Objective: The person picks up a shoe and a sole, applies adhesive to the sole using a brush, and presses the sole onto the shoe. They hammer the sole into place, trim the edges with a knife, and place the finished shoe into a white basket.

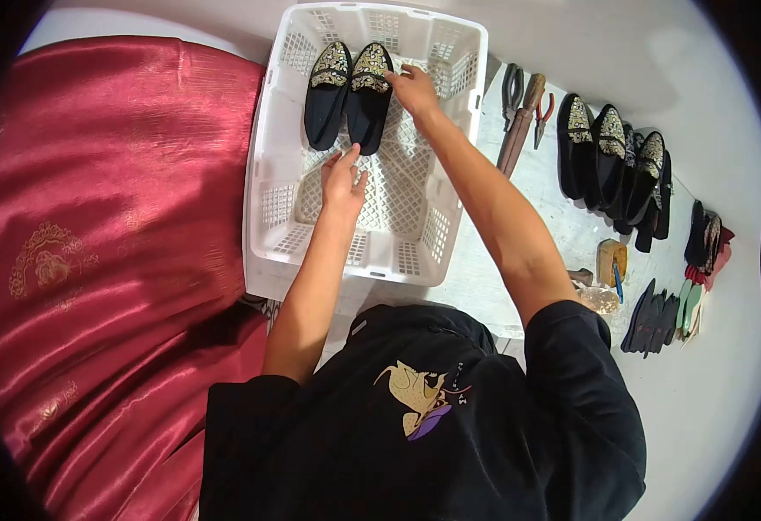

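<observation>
Two black slip-on shoes lie side by side inside a white plastic basket [263, 174], toes pointing to the far wall. Gold and silver stones cover the uppers of the left shoe [326, 104] and the right shoe [367, 108]. My left hand [343, 181] is at the heel of the right shoe, its fingers apart and the fingertips at the heel edge. Beside the toe of that same shoe is my right hand [413, 90], thumb against the upper and fingers spread. Neither hand is wrapped around a shoe.
Pliers [512, 91], a wooden-handled tool [519, 126] and red-handled pliers [543, 120] lie right of the basket. Farther right are several similar shoes [610, 143], a yellowish block [611, 262] and dark shoe-shaped pieces [651, 319]. Red satin cloth [120, 191] covers the left side.
</observation>
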Available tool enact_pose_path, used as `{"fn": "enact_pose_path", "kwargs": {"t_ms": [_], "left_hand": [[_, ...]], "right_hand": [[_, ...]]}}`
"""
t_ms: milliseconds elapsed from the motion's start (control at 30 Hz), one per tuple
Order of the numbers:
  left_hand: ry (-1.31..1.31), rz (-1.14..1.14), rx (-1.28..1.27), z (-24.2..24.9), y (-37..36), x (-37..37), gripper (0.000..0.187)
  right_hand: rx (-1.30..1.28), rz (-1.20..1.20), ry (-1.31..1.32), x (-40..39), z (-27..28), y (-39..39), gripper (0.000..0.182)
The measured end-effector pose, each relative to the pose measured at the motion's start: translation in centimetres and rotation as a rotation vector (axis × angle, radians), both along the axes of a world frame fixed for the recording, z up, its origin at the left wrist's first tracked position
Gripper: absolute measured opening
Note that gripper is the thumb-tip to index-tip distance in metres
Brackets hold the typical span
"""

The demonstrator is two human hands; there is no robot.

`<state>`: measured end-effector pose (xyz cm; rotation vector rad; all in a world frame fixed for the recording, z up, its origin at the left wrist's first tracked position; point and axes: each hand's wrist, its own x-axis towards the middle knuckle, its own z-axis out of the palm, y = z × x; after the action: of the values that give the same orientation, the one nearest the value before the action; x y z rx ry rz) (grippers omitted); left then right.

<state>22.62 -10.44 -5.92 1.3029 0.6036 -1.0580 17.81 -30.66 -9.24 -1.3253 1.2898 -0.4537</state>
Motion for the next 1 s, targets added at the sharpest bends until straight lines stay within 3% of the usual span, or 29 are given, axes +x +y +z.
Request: {"fn": "enact_pose_path", "kwargs": {"t_ms": [100, 233, 333, 500, 900, 1000], "left_hand": [[-0.112, -0.004, -0.066, 2.2, 1.1, -1.1, 0.067], [-0.225, -0.025, -0.224, 6.7, 2.5, -4.5, 0.058], [-0.398, -0.083, -0.366, 9.9, 3.5, -8.6, 0.042], [-0.471, -0.176, -0.479, 13.5, 5.2, -16.3, 0.038], [-0.461, -0.555, -0.671, 13.7, 5.9, -33.6, 0.04], [-0.458, -0.681, -0.662, 12.9, 5.0, -37.8, 0.031]], "right_hand": [[-0.004, -0.009, -0.127, -2.0, 3.2, 3.1, 0.067], [-0.005, -0.027, -0.31, -6.6, 8.6, 8.2, 0.059], [-0.025, -0.034, -0.399, -11.1, 11.6, 11.7, 0.055], [-0.154, -0.069, -0.45, -19.5, 15.6, 16.7, 0.049], [-0.289, -0.285, -0.396, -40.7, 17.1, 21.5, 0.042], [-0.383, -0.319, -0.318, -46.1, 16.6, 21.4, 0.037]]}}
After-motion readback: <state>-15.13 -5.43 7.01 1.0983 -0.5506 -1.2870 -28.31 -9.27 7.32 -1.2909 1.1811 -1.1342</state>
